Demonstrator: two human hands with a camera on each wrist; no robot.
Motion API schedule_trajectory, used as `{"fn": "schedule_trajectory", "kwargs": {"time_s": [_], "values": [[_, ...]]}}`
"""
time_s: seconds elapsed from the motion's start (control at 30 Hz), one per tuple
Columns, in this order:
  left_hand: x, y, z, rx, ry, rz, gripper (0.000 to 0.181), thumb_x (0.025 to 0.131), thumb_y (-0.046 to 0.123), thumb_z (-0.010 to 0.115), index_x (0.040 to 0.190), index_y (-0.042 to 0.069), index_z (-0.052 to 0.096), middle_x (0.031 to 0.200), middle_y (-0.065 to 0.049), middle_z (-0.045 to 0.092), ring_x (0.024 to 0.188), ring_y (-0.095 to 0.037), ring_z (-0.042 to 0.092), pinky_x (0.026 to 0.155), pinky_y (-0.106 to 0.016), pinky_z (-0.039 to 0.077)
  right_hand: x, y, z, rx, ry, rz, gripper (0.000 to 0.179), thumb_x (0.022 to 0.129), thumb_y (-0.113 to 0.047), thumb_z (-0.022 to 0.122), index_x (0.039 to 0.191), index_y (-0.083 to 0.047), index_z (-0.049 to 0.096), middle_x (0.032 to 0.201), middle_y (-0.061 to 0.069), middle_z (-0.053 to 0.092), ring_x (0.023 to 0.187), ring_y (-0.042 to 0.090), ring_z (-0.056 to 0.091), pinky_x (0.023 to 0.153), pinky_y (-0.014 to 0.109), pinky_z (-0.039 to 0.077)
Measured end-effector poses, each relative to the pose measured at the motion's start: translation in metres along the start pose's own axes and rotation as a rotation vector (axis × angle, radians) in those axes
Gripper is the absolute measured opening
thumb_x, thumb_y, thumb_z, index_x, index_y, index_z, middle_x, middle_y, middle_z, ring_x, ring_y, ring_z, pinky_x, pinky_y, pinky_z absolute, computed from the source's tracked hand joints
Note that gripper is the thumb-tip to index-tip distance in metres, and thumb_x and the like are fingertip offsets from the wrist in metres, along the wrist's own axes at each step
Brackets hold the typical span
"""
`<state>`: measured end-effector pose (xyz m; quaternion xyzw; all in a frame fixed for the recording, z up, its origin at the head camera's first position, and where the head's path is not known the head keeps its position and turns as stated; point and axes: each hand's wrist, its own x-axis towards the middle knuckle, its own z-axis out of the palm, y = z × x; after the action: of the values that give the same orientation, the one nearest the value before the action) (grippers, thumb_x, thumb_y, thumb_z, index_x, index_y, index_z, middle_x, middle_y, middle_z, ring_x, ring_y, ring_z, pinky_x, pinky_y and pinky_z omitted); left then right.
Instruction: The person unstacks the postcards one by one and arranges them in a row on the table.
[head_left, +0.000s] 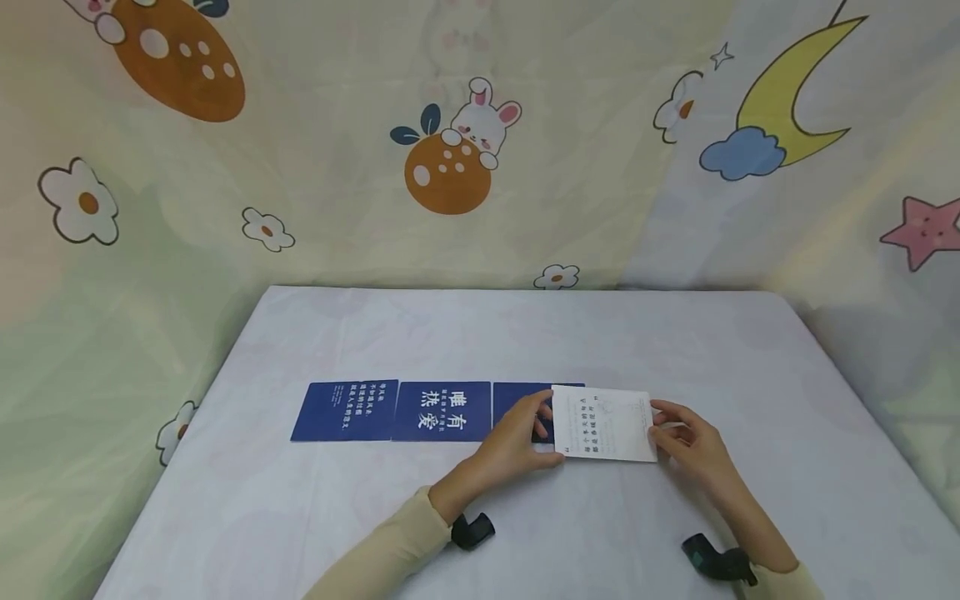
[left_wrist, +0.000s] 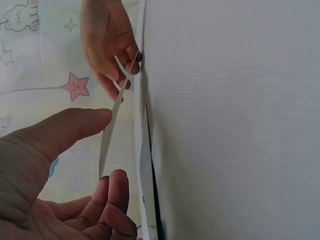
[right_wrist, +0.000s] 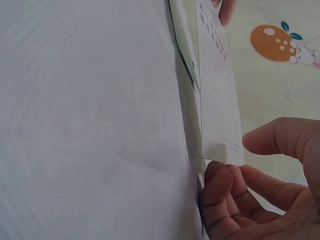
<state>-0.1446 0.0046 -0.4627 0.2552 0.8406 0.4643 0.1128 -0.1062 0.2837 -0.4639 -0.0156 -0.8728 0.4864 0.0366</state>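
Note:
A white card with handwritten-style characters is held by its two side edges. My left hand grips the left edge, thumb at the near corner and fingers at the far one. At the right edge my right hand holds it between thumb and fingers. In the right wrist view the card is tilted and raised off the table. Left of it lie a dark blue card and a second blue card with large white characters. My left hand and the white card partly cover a third blue card.
The blue cards form a row, edge to edge, on a table with a white cloth. Behind it hangs a patterned curtain. A black wrist device sits on the left wrist, another black device on the right.

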Motion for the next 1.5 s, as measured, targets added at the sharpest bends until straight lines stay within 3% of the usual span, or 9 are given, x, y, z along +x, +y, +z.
{"fn": "schedule_trajectory", "kwargs": {"time_s": [0.3, 0.7, 0.93, 1.3, 1.5], "values": [[0.017, 0.011, 0.01, 0.077, -0.016, -0.036, 0.09, 0.074, 0.015, 0.086, 0.147, 0.002, 0.036, 0.117, -0.001, 0.05, 0.092, -0.005, 0.051, 0.077, -0.016, 0.045, 0.005, 0.007, -0.01, -0.032, 0.014, 0.063, 0.045, 0.092, -0.003, 0.063, 0.133, 0.007, 0.05, 0.11, 0.019, 0.055, 0.072, -0.003, 0.054, 0.057, 0.023, 0.048], [0.034, 0.015, 0.024, 0.12, -0.029, -0.087, 0.085, 0.076, 0.019, 0.085, 0.146, 0.002, 0.04, 0.112, 0.002, 0.051, 0.092, -0.004, 0.051, 0.076, -0.016, 0.045, 0.008, 0.013, -0.022, -0.069, 0.045, 0.139, 0.047, 0.095, -0.012, 0.06, 0.137, 0.004, 0.048, 0.115, 0.019, 0.053, 0.075, -0.001, 0.051, 0.057, 0.022, 0.048], [0.043, 0.021, 0.028, 0.179, -0.038, -0.073, 0.084, 0.076, 0.021, 0.085, 0.144, 0.0, 0.041, 0.11, 0.002, 0.053, 0.093, -0.006, 0.053, 0.078, -0.015, 0.045, 0.009, 0.017, -0.027, -0.077, 0.063, 0.179, 0.048, 0.095, -0.013, 0.059, 0.139, 0.003, 0.047, 0.118, 0.019, 0.052, 0.076, -0.001, 0.05, 0.058, 0.021, 0.047], [0.053, 0.022, 0.038, 0.263, -0.05, -0.074, 0.084, 0.076, 0.028, 0.084, 0.144, 0.001, 0.043, 0.106, 0.004, 0.054, 0.109, -0.014, 0.049, 0.098, -0.026, 0.042, 0.012, 0.027, -0.033, -0.113, 0.089, 0.215, 0.046, 0.096, -0.015, 0.058, 0.138, 0.003, 0.049, 0.117, 0.018, 0.052, 0.076, 0.003, 0.047, 0.056, 0.021, 0.046], [0.056, 0.02, 0.043, 0.268, -0.074, -0.101, 0.083, 0.075, 0.029, 0.085, 0.142, 0.001, 0.046, 0.107, 0.0, 0.055, 0.114, -0.018, 0.049, 0.098, -0.029, 0.042, 0.012, 0.03, -0.033, -0.13, 0.082, 0.229, 0.046, 0.097, -0.016, 0.058, 0.137, 0.005, 0.049, 0.114, 0.016, 0.052, 0.079, 0.005, 0.045, 0.058, 0.018, 0.044]]}}
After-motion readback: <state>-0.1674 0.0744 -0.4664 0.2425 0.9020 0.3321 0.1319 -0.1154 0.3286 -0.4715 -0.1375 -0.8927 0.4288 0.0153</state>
